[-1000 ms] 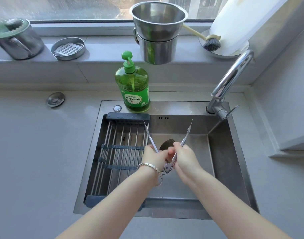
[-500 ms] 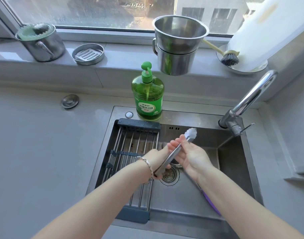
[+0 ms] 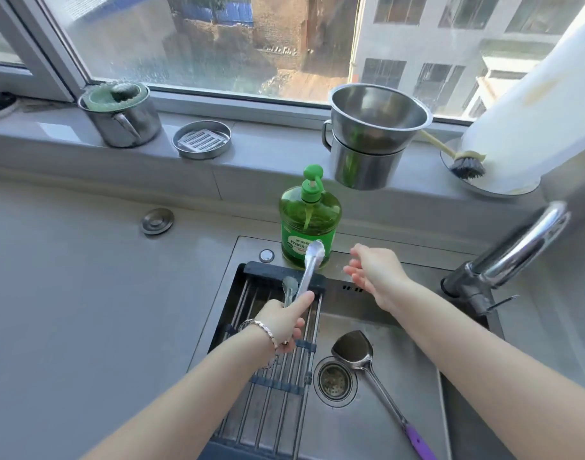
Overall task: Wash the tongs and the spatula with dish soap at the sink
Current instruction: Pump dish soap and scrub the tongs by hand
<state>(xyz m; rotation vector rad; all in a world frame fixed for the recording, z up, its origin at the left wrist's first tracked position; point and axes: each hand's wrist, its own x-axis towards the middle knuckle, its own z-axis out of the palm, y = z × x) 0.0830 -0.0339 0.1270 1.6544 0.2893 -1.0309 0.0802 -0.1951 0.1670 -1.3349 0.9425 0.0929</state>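
**A:** Your setup: grey counter (image 3: 85, 293), steel sink (image 3: 400, 419) under a sunny window, soap (image 3: 309, 224) on the far rim.

**B:** Yep, and your left hand (image 3: 284, 322) grips the tongs (image 3: 309, 270) over the rack (image 3: 271, 393), tips pointing far at the soap. Your right hand (image 3: 374, 273) hangs loose, holding nothing, just right of the soap. The spatula (image 3: 361, 350) lies in the sink by the drain.
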